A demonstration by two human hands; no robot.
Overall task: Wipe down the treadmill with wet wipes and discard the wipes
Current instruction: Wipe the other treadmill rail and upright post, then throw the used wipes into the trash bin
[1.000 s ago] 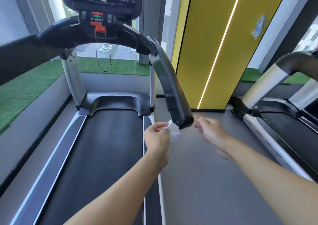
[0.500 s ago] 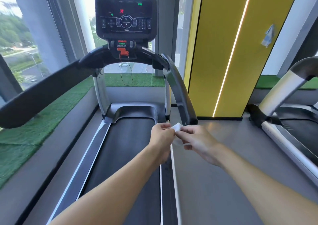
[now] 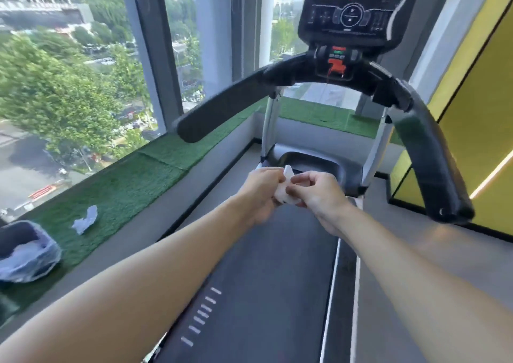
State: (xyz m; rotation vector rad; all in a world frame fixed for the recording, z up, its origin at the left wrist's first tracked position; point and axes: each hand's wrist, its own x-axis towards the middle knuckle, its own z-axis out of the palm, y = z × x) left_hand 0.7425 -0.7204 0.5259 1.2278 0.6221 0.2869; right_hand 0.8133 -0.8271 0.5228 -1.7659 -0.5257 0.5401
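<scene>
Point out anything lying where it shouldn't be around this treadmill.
A crumpled white wipe lies loose on the green turf ledge, just to the right of the lined bin rather than in it. Nothing else stands out.

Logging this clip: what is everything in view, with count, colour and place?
treadmill: one, black and grey, centre.
console: one, black, atop the treadmill.
wet wipe: one, white, held over the treadmill.
crumpled wipe: one, white, on the turf.
bin: one, dark, pale liner, far left.
turf: one strip, green, left of the treadmill.
wall panel: one, yellow, right.
left hand: one, pinches the wet wipe.
right hand: one, pinches the wet wipe.
</scene>
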